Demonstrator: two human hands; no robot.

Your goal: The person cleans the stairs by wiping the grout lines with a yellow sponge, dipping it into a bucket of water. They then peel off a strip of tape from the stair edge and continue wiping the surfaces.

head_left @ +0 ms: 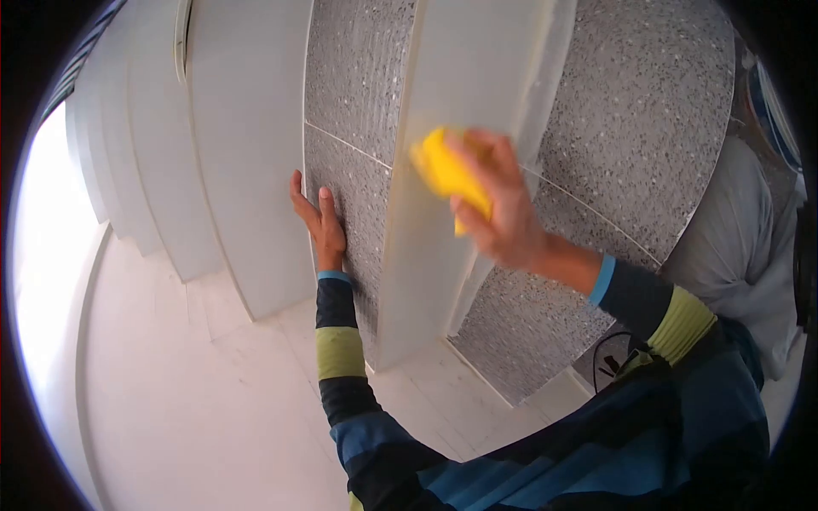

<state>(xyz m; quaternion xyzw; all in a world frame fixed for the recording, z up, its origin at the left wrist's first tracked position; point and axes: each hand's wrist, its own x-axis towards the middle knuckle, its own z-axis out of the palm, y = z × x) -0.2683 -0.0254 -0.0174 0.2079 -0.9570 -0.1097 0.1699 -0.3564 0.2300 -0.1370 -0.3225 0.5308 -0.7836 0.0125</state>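
My right hand point(503, 200) grips a yellow sponge point(452, 175), both blurred by motion. It is over the pale riser point(464, 94) between two speckled grey stair treads. My left hand point(321, 223) rests on the narrower speckled tread point(362, 204) at its outer edge, thumb and fingers spread apart. Light joint lines cross both treads. The wider speckled tread point(630, 111) lies to the right, beneath my right forearm.
Further pale steps point(247, 162) curve away on the left, down to a light floor point(196, 400). A grey plastic sheet point(724, 221) and a bucket-like container point(771, 111) are at the right. A dark cable point(601, 353) lies near my body.
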